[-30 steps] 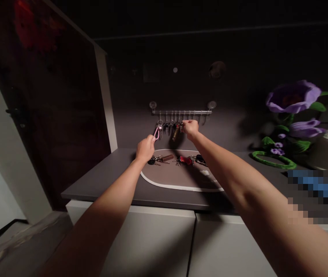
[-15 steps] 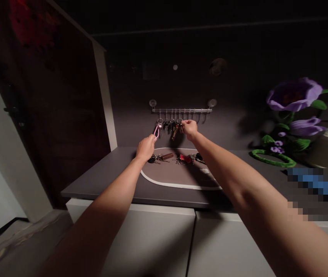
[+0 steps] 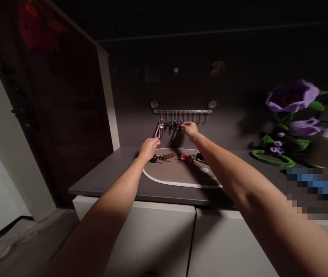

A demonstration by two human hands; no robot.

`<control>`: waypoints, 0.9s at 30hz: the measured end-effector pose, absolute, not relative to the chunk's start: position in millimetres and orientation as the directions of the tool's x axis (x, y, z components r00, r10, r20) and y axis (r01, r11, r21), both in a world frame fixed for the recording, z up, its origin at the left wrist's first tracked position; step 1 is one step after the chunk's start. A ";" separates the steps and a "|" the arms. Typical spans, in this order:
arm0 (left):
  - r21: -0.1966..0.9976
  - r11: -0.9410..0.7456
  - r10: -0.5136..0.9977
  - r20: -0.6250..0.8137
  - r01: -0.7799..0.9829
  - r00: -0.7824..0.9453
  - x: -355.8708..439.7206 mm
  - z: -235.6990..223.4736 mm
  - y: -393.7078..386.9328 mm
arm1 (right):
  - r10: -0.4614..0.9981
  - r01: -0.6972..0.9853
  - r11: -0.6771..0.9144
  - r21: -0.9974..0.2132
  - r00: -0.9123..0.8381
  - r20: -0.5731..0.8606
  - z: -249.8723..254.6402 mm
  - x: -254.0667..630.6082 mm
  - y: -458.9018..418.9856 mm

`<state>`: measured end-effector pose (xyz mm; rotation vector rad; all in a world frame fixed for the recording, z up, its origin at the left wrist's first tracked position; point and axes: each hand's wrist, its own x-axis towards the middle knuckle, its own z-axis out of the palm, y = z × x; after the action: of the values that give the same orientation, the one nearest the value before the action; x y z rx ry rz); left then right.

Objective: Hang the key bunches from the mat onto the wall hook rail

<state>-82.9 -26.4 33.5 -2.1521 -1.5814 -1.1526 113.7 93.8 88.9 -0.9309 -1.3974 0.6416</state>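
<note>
Several bunches of keys hang from the clear hook rail on the dark wall. A pink loop strap hangs with the leftmost keys. Just below it is my left hand, fingers forward and slightly apart from the thumb, holding nothing visible. My right hand pinches a bunch of keys at the rail, next to a dark keychain strap with gold lettering; its fingers partly hide the keys. Under the rail, more keys, a brown key holder and a red keychain piece lie on the mat.
The mat with a white rim lies on a dark grey countertop above white cabinet doors. Purple artificial flowers with a green ring base stand at right. A dark door is at left.
My left hand has let go of the pink loop strap and moved slightly down from it. My right hand stays at the keys on the rail. The view has shifted a little.
</note>
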 end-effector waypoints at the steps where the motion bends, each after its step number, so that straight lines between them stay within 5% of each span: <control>1: 0.246 -0.389 0.705 0.699 0.888 0.115 -83.3 33.0 -25.4 | 0.850 0.165 0.489 -0.856 0.131 0.511 89.4 113.1 89.7; 8: 0.197 -0.395 0.755 0.627 0.897 0.194 -84.0 29.4 -23.6 | 0.840 0.286 0.423 -0.860 0.232 0.491 90.0 111.1 54.9; 16: 0.141 -0.355 0.820 0.522 0.924 0.235 -78.5 23.2 -23.4 | 0.810 0.391 0.504 -0.770 0.096 0.579 56.4 111.5 9.3; 27: 0.129 -0.288 0.909 0.350 0.949 0.228 -73.4 20.1 -24.3 | 0.683 0.669 0.669 -0.323 -0.382 0.623 19.0 113.9 -52.8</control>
<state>-73.4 -24.3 20.1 -2.3723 -1.8029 -0.5509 113.9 -52.8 19.0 -1.0386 -2.1228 0.0230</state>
